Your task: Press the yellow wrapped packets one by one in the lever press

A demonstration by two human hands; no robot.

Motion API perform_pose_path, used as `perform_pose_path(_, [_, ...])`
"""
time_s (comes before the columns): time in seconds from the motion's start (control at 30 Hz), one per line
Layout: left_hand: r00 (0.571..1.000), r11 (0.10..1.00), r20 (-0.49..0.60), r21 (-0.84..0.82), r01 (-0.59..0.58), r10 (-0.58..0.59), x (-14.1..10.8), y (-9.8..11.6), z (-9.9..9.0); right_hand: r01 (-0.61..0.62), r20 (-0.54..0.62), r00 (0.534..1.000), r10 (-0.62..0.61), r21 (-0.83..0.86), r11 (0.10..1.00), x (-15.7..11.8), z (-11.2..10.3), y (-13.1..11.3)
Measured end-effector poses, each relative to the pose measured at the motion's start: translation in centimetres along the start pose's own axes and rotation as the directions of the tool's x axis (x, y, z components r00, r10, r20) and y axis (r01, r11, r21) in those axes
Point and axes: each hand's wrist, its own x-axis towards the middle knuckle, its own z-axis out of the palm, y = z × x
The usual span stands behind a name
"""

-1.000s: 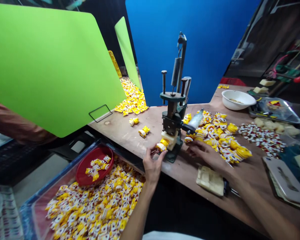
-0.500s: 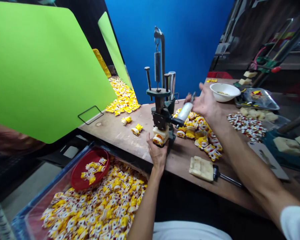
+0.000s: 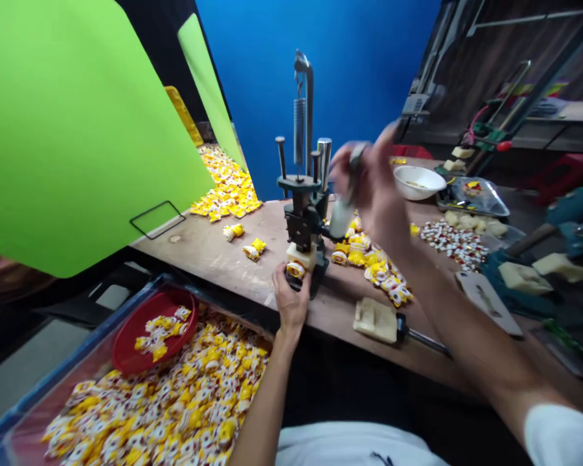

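My left hand (image 3: 291, 303) is closed around a small yellow-and-white plastic toy figure (image 3: 296, 269), holding it upright at the base of a hand press (image 3: 301, 210). A cream block (image 3: 302, 254) on the press ram is right above the figure, seemingly against it. Beside the press lever, my right hand (image 3: 381, 188) is raised and smeared by motion, its thumb pointing up. The lever's white-wrapped handle (image 3: 340, 219) rises toward the palm. Whether the fingers grip it is unclear. A pile of similar figures (image 3: 362, 249) lies behind, partly hidden by the right hand and forearm.
Two loose figures lie left of the press. In front stands a blue-rimmed bin of figures (image 3: 189, 401) with a red bowl (image 3: 121, 340) on top. A cream mould block (image 3: 376, 319) with a rod, a phone (image 3: 488, 303), small parts (image 3: 454, 244) and a white bowl (image 3: 418, 183) are rightward.
My right hand has moved up and left, and the press lever has swung more upright. My left hand keeps the figure at the press base. The view has shifted slightly right.
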Motion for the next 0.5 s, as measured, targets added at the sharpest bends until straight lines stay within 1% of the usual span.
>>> perform_pose_path(0.03, [0.999,0.999,0.006,0.016,-0.043,0.043,0.6,0.1,0.0,-0.079,-0.035,0.996,0.079,0.0,0.997,1.1,-0.8,0.1])
perform_pose_path(0.07, [0.997,0.996,0.009,0.033,-0.081,0.081,1.0,0.2,-0.1,-0.163,-0.068,0.984,0.163,0.006,0.987,1.7,-1.6,0.5])
perform_pose_path(0.1, [0.995,0.994,0.013,0.041,-0.099,0.098,1.3,0.2,-0.3,-0.227,-0.095,0.97,0.224,-0.021,0.974,1.5,-2.3,1.4])
perform_pose_path(0.13, [0.996,0.996,0.021,0.031,-0.082,0.081,1.6,0.1,-0.6,-0.26,-0.118,0.961,0.249,-0.088,0.962,0.7,-2.9,2.5])
perform_pose_path(0.17, [0.999,1.0,0.04,-0.01,-0.027,0.027,1.7,0.0,-1.1,-0.266,-0.139,0.96,0.243,-0.181,0.947,-0.7,-3.3,3.9])
perform_pose_path(0.2, [0.996,0.996,0.07,-0.072,0.054,-0.049,1.7,-0.3,-1.6,-0.25,-0.151,0.965,0.213,-0.289,0.924,-2.4,-3.7,5.4])
perform_pose_path(0.27, [0.97,0.952,0.143,-0.208,0.225,-0.198,1.7,-1.1,-3.2,-0.208,-0.153,0.976,0.154,-0.45,0.869,-6.4,-4.2,8.5])
perform_pose_path(0.3, [0.957,0.925,0.162,-0.258,0.278,-0.242,1.8,-1.6,-4.0,-0.173,-0.125,0.984,0.127,-0.509,0.843,-8.1,-4.3,9.9])
perform_pose_path(0.33, [0.953,0.914,0.159,-0.278,0.295,-0.259,2.1,-2.1,-4.8,-0.123,-0.076,0.992,0.097,-0.575,0.809,-9.5,-4.4,11.1])
perform_pose_path(0.37, [0.958,0.924,0.133,-0.26,0.281,-0.254,2.5,-2.7,-5.6,-0.043,-0.001,0.998,0.057,-0.671,0.741,-10.5,-4.3,12.3])
perform_pose_path(0.4, [0.967,0.946,0.093,-0.204,0.251,-0.237,3.1,-3.4,-6.3,0.059,0.091,0.996,0.018,-0.773,0.632,-11.2,-4.2,13.4])
perform_pose_path(0.47, [0.984,0.984,0.016,-0.014,0.178,-0.178,4.9,-4.7,-7.3,0.251,0.255,0.966,-0.03,-0.91,0.331,-11.7,-3.5,15.2])
perform_pose_path(0.5, [0.989,0.985,-0.016,0.082,0.149,-0.148,6.1,-5.3,-7.7,0.302,0.3,0.953,-0.04,-0.933,0.198,-11.7,-3.1,15.8])
